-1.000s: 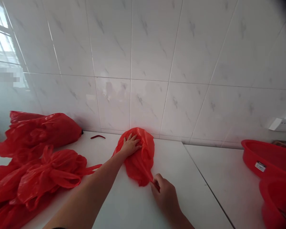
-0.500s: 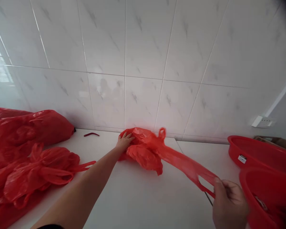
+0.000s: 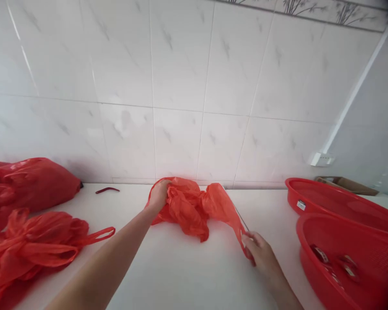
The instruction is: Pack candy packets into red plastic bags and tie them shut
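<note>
A crumpled red plastic bag [image 3: 189,211] lies on the white table by the tiled wall. My left hand [image 3: 161,194] grips the bag's left side, its fingertips tucked into the folds. At the lower right, my right hand [image 3: 257,247] has its fingers closed on one end of the same bag, pulled out toward me. A narrow strip of the bag runs from that hand back to the bunched middle. What the bag contains, if anything, is hidden.
Several filled red bags [image 3: 42,241] crowd the left side. A thin dark red curved piece [image 3: 107,189] lies near the wall. On the right stand two red plastic basins [image 3: 305,228], the nearer with small packets inside, and a brown box [image 3: 345,185] behind.
My right hand has moved left and slightly up, so the stretched bag end now hangs slacker. My left fingers have gone from spread on the bag to curled into it. The view has shifted right.
</note>
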Available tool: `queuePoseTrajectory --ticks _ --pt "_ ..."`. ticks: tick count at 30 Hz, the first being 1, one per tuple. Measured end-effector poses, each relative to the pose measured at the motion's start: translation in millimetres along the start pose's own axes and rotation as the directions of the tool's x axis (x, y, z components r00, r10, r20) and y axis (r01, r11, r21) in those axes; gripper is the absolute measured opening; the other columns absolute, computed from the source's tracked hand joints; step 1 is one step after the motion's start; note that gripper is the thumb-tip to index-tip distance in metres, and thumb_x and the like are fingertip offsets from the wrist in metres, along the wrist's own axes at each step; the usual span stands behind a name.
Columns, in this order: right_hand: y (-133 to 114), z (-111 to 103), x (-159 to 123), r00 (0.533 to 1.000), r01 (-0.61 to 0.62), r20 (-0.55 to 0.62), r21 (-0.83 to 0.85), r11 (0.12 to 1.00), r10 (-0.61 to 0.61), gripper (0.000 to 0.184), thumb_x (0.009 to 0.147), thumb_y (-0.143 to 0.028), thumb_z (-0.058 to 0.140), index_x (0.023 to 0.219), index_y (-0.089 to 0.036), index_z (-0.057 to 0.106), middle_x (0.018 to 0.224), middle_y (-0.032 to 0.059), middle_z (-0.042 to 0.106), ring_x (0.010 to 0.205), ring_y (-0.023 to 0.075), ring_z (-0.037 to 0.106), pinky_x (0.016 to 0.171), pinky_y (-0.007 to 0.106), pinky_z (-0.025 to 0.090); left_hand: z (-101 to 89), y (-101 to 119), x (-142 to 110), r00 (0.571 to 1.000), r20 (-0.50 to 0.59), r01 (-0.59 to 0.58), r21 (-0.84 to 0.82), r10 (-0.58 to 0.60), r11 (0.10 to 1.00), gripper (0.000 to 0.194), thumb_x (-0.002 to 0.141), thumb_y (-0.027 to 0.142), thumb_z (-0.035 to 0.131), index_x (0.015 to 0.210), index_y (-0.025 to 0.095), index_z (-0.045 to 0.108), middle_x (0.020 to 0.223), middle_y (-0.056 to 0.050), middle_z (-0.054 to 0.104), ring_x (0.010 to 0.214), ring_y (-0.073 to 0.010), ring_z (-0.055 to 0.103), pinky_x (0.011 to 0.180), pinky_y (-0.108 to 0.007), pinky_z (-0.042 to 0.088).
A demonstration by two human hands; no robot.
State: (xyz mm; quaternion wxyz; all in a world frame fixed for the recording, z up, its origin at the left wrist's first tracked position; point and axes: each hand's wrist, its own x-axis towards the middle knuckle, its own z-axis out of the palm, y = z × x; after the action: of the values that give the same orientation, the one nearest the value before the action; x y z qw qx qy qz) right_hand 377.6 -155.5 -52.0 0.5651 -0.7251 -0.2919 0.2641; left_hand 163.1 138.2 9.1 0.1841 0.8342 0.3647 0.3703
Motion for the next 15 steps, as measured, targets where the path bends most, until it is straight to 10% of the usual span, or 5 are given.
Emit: queuePoseTrajectory --ticks 4,9,15 --pt "-1 19 -5 0.991 0.009 0.135 -0.065 0.998 0.0 0.044 0.08 -0.048 0.053 0.114 -0.02 0.051 0.053 -0.0065 0.048 0.047 0.0126 0.043 0.044 0.023 0.03 0.6 34 -32 0.967 0.142 -0.219 0.03 0.213 0.975 0.035 0.091 0.026 0.042 0.124 0.025 0.055 0.126 -0.007 0.057 0.113 -0.0243 0.054 0.094 -0.037 0.044" --pt "-5 15 -10 0.936 0.042 0.351 -0.085 0.995 -0.01 0.016 0.075 -0.034 0.055 0.072 -0.019 0.054 0.054 -0.0057 0.045 0.045 0.0083 0.039 0.044 0.021 0.026 19.7 36 -57 0.785 0.489 -0.445 0.02 0.379 0.896 0.046 0.061 0.028 0.075 0.106 0.032 0.067 0.133 -0.001 0.056 0.126 -0.0308 0.044 0.106 -0.042 0.032" --pt "-10 -19 -14 0.827 0.007 0.543 0.248 0.969 -0.145 0.019 0.074 -0.036 0.058 0.076 -0.017 0.057 0.047 -0.0082 0.038 0.041 0.0062 0.033 0.042 0.02 0.026 15.7 -3 -33 0.87 0.434 -0.349 0.209 0.233 0.914 0.037 0.074 0.007 0.051 0.101 0.024 0.069 0.135 -0.011 0.053 0.134 -0.0366 0.033 0.105 -0.062 0.019"
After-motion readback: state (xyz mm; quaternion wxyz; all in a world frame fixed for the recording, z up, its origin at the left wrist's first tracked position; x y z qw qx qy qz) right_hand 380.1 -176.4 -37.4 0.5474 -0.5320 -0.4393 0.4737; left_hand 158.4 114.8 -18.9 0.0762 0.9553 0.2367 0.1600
